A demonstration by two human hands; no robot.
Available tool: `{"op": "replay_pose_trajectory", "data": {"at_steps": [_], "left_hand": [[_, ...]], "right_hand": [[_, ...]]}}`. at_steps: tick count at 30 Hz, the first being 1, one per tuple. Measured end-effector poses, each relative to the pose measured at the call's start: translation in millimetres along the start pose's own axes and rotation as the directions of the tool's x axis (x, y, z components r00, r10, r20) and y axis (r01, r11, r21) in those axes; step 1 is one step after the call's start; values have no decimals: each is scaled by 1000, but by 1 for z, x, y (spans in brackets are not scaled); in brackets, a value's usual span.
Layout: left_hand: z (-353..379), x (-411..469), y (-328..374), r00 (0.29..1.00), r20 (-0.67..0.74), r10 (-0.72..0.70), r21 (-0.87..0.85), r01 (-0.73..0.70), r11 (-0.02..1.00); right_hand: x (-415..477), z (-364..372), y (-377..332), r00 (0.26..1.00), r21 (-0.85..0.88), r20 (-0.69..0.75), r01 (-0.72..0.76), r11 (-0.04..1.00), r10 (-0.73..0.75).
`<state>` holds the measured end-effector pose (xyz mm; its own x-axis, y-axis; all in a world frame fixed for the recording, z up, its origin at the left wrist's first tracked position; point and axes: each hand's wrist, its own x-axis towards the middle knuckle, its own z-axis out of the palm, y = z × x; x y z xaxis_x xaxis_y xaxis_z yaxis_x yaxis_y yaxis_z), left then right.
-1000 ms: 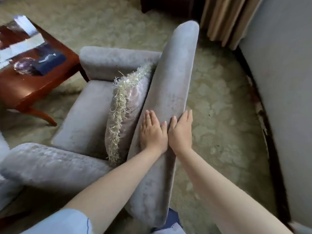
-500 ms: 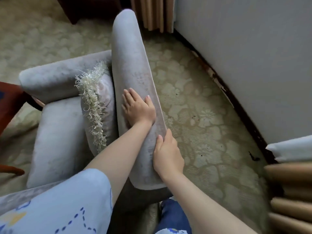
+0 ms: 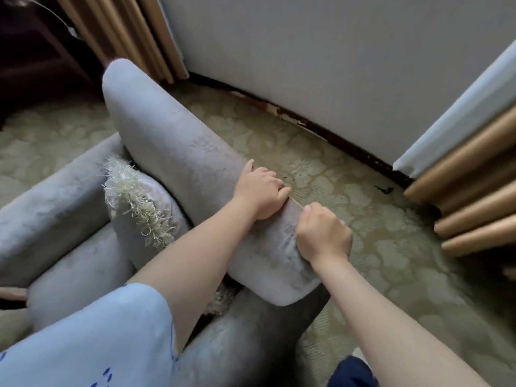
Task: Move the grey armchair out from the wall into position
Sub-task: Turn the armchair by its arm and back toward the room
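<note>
Key relation: the grey armchair is standing directly in front of and below the person, with its backrest top lying under both hands and the wall facing its rear side.
Long axis: the backrest top is running diagonally, from far left to near right, at an angle to the skirting.
Nearer hand: the right hand is sitting at the near end of the backrest; the left hand is sitting just beyond it, nearer the middle.
Left hand: it is gripping the backrest, with its fingers curling over the rear edge.
Right hand: it is clenching round the same rear edge, knuckles up; nothing else is showing in it.
Armchair location: it is standing on the patterned carpet, apart from the wall, with a strip of carpet showing between them.
Armchair appearance: it is showing pale grey plush, rounded padding and thick armrests; a fringed cushion is leaning against the backrest's inner face.
Judgement: the coming move is likely calling for an even pull from both hands away from the wall, or the chair may swivel.
</note>
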<state>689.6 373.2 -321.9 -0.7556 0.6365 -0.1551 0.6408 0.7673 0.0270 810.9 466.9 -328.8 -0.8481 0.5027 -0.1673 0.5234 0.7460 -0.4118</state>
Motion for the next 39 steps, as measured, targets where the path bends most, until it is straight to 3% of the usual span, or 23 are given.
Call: {"op": "replay_pose_trajectory", "data": {"at_steps": [5, 9, 13, 22, 29, 39], "left_hand": [[10, -17, 38, 990, -43, 133, -36, -134, 990], [16, -17, 39, 984, -150, 96, -55, -105, 993], [22, -20, 42, 968, -237, 79, -3, -82, 997], [19, -23, 43, 987, -140, 76, 68, -67, 995], [18, -43, 38, 978, -174, 115, 93, -100, 991], [35, -121, 67, 958, -172, 229, 85, -218, 972]], "right_hand": [[-2, 3, -1, 984, -17, -147, -99, 995, 95], [0, 8, 1, 977, -46, -190, -107, 993, 96], [-3, 15, 5, 963, -3, -177, -206, 979, 202], [-20, 15, 9, 954, 78, -176, -231, 970, 241], [-42, 16, 3, 947, 132, -242, -184, 974, 212], [-129, 28, 22, 902, 145, -269, -308, 940, 337]]}}
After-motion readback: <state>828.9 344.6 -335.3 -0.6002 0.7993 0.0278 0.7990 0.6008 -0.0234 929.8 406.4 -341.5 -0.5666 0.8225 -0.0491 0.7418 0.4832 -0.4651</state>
